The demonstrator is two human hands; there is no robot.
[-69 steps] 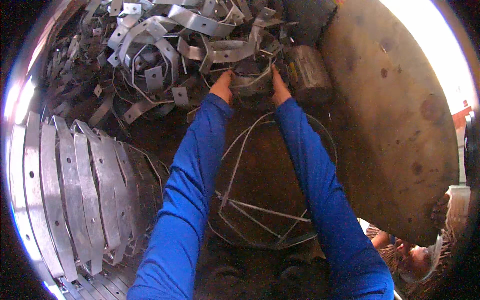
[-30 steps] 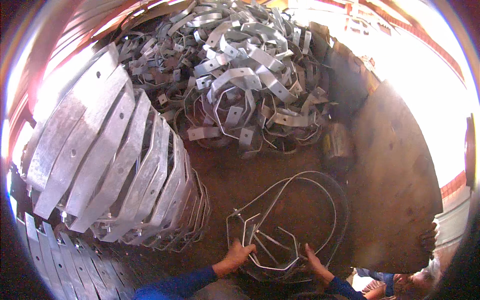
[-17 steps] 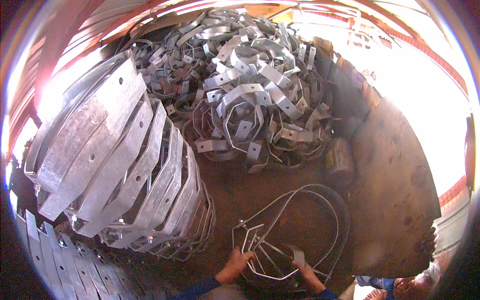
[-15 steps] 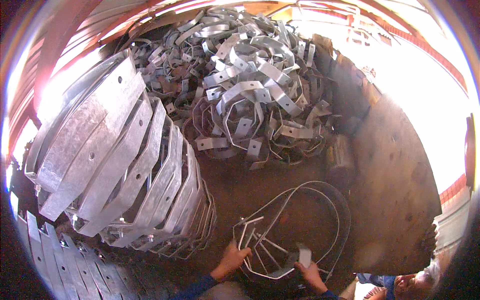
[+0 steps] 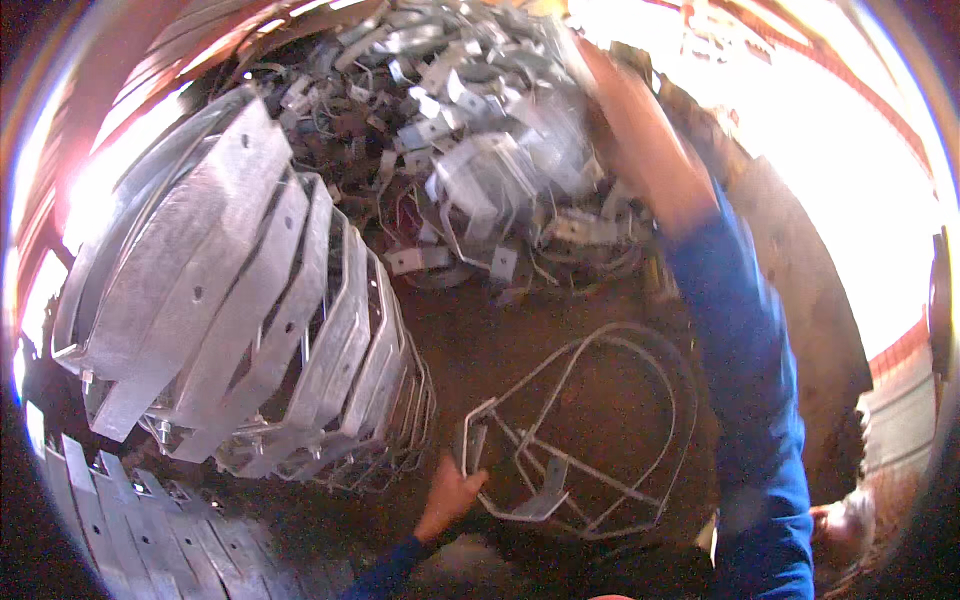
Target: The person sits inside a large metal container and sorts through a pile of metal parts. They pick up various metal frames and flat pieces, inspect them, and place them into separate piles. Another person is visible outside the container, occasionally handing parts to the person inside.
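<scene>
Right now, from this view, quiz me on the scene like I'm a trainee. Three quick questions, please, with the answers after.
1. What does the left hand hold?
2. In the picture, where is the stack relative to the pile: (a) to its left, (b) to its right, (c) directly below it?
3. True or false: the right hand appears higher in the picture than the left.

Key
1. A bent metal strip.
2. (a).
3. True; it is up near the pile, too blurred to show its grip.

One bracket (image 5: 551, 488) left-held, two stacks (image 5: 250, 280) (image 5: 130, 520), one heap (image 5: 440, 110).
</scene>
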